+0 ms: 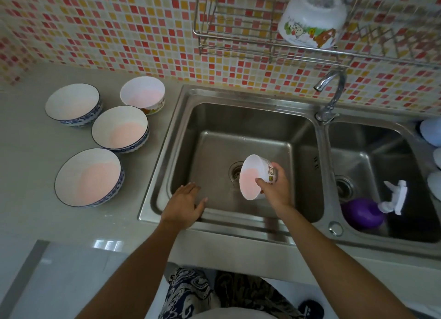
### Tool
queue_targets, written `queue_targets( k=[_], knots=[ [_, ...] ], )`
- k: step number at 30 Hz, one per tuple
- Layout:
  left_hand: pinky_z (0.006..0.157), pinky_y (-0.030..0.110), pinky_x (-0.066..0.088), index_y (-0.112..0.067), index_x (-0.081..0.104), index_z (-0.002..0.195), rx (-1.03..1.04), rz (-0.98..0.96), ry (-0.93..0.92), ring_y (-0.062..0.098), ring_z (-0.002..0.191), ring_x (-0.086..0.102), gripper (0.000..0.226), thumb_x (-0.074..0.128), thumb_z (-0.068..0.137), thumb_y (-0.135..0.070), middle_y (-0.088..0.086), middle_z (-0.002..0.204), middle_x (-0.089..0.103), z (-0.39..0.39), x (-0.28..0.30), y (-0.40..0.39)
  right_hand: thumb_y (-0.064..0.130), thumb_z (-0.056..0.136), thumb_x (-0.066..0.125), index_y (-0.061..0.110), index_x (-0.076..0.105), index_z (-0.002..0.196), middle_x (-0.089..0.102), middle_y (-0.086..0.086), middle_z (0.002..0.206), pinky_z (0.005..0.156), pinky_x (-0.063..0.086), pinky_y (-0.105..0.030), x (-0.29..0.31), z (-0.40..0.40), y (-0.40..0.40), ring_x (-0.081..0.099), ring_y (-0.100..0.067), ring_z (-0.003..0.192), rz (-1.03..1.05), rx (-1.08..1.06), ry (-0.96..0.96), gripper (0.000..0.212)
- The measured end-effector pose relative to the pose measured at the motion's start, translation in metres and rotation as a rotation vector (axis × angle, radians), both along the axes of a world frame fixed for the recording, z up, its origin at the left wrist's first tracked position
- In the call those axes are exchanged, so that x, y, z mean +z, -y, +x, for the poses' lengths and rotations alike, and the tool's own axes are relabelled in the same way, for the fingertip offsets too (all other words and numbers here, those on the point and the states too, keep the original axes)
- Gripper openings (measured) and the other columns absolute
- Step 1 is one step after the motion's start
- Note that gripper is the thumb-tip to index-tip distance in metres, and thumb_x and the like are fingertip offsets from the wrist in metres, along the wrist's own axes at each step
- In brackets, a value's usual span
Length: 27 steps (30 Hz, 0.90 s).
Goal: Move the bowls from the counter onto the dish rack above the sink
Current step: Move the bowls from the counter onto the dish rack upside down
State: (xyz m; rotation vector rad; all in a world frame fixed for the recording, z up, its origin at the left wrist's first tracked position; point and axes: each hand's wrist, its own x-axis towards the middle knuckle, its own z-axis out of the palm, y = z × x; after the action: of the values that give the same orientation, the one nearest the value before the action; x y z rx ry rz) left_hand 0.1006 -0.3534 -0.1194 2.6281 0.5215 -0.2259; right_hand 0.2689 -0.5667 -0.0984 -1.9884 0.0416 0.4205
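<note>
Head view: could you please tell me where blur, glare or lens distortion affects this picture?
Head view: wide-angle bending curves the dish rack and sink edges; the upturned bowl on the rack looks smeared; glare patches sit on the floor tile; the right hand and its tilted bowl stay fairly sharp.

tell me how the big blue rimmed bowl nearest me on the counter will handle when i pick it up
The nearest blue-rimmed bowl looks like glazed ceramic, so probably rigid, fairly heavy for its size, and breakable if knocked on the sink rim. Its glossy surface may be slippery. It is wider than the cartoon bowl that the right hand holds, so one-handed gripping may be harder.
</note>
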Motion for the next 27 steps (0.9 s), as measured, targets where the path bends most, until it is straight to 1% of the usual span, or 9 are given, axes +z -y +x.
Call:
queue_targets(
  k=[4,7,10,13,15,18,21,25,27],
  knots=[
    [0.118,0.029,0.014,-0.012,0.041,0.139,0.005,-0.01,0.016,0.02,0.138,0.034,0.08,0.018,0.082,-0.063,0.008,0.145,0.044,-0.002,0.001,0.0,0.028,0.063,0.088,0.029,0.046,0.136,0.05,-0.005,0.127,0.097,0.05,-0.041,-0.002,-0.003,0.001,0.05,-0.022,0.113,-0.078,0.08,0.089,0.084],
    [0.118,0.028,0.012,-0.011,0.042,0.139,0.008,-0.008,0.037,0.02,0.138,0.034,0.079,0.019,0.083,-0.061,0.01,0.144,0.044,-0.003,0.003,0.001,0.027,0.064,0.089,0.03,0.042,0.14,0.04,-0.003,0.121,0.093,0.045,-0.03,0.002,-0.007,0.002,0.043,-0.015,0.104,-0.142,0.16,0.142,0.09],
    [0.118,0.029,0.014,-0.011,0.042,0.138,0.007,-0.008,0.046,0.02,0.138,0.034,0.078,0.02,0.083,-0.061,0.01,0.144,0.044,-0.003,0.001,0.001,0.026,0.064,0.09,0.028,0.042,0.143,0.036,-0.007,0.12,0.092,0.042,-0.022,0.002,-0.011,0.003,0.043,-0.014,0.102,-0.261,0.295,0.305,0.092],
    [0.119,0.029,0.015,-0.012,0.042,0.138,0.006,-0.01,0.055,0.02,0.138,0.034,0.078,0.019,0.083,-0.062,0.008,0.145,0.044,-0.002,0.0,0.0,0.023,0.064,0.089,0.026,0.044,0.143,0.039,-0.014,0.128,0.095,0.051,-0.033,-0.004,-0.013,0.005,0.049,-0.023,0.111,-0.436,0.501,0.499,0.09],
    [0.118,0.029,0.014,-0.012,0.041,0.139,0.001,-0.003,0.065,0.019,0.138,0.033,0.076,0.02,0.084,-0.061,0.008,0.145,0.044,-0.002,0.0,0.0,0.017,0.063,0.09,0.027,0.046,0.142,0.038,-0.016,0.133,0.09,0.056,-0.041,-0.007,-0.014,0.007,0.05,-0.031,0.115,-0.512,0.586,0.601,0.091],
    [0.118,0.028,0.012,-0.013,0.039,0.141,0.011,-0.005,0.079,0.019,0.139,0.032,0.066,0.031,0.09,-0.054,0.008,0.146,0.042,-0.002,0.0,0.001,0.009,0.055,0.093,0.027,0.047,0.139,0.032,-0.014,0.133,0.084,0.059,-0.043,-0.007,-0.017,0.009,0.054,-0.038,0.114,-0.595,0.652,0.729,0.098],
    [0.117,0.026,0.011,-0.012,0.039,0.14,0.014,-0.001,0.096,0.018,0.139,0.032,0.066,0.03,0.089,-0.053,0.008,0.146,0.042,-0.003,0.002,0.001,0.005,0.052,0.092,0.031,0.043,0.137,0.032,-0.013,0.13,0.081,0.058,-0.044,-0.004,-0.017,0.012,0.054,-0.04,0.111,-0.62,0.669,0.834,0.102],
    [0.116,0.026,0.012,-0.013,0.039,0.14,0.031,-0.006,0.113,0.02,0.139,0.032,0.069,0.027,0.088,-0.056,0.009,0.146,0.042,-0.004,0.001,0.002,0.002,0.056,0.088,0.035,0.04,0.138,0.033,-0.013,0.129,0.086,0.054,-0.053,-0.005,-0.018,0.014,0.045,-0.039,0.114,-0.607,0.616,0.867,0.101],
    [0.116,0.027,0.013,-0.015,0.036,0.142,0.052,-0.02,0.122,0.02,0.14,0.03,0.063,0.034,0.091,-0.052,0.007,0.148,0.039,-0.004,0.002,0.002,0.006,0.062,0.088,0.036,0.038,0.14,0.03,-0.011,0.133,0.09,0.055,-0.048,0.0,-0.019,0.011,0.047,-0.035,0.117,-0.5,0.514,0.743,0.097]
  ],
)
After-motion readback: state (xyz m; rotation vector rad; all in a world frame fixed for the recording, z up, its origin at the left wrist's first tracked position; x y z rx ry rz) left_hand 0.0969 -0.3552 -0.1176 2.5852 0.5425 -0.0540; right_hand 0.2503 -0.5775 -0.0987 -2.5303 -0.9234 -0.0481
